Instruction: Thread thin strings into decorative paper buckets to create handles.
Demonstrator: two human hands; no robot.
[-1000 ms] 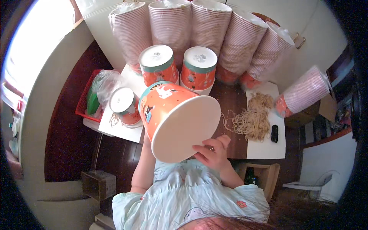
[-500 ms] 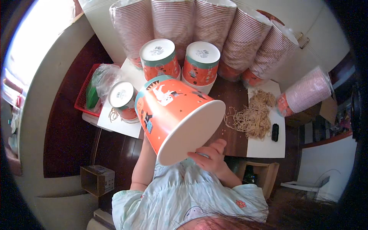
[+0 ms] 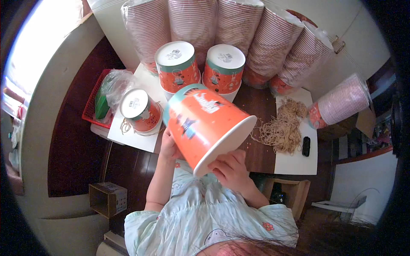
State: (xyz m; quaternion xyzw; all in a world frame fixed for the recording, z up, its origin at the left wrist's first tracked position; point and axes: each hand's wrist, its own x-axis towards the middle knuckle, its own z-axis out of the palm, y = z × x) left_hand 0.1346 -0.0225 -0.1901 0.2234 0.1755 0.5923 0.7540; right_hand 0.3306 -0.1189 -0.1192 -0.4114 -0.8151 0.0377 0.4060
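Counting from head view: four orange paper buckets. One big bucket [image 3: 205, 126] tilted, held above brown table [image 3: 256, 153]; three upturned buckets [image 3: 177, 66] beyond it. Six wrapped cup stacks [image 3: 273, 40] behind, one pile rubber bands [image 3: 284, 126] right of bucket. Left hand [image 3: 170, 147] mostly hidden behind bucket, fingers wrapped on wall. Right hand [image 3: 230, 170] fingers curled under rim. Versus half second ago: bucket mouth swung further right.

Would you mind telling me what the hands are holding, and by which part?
Both hold the orange paper bucket: left hand on its side wall, right hand at the open rim.
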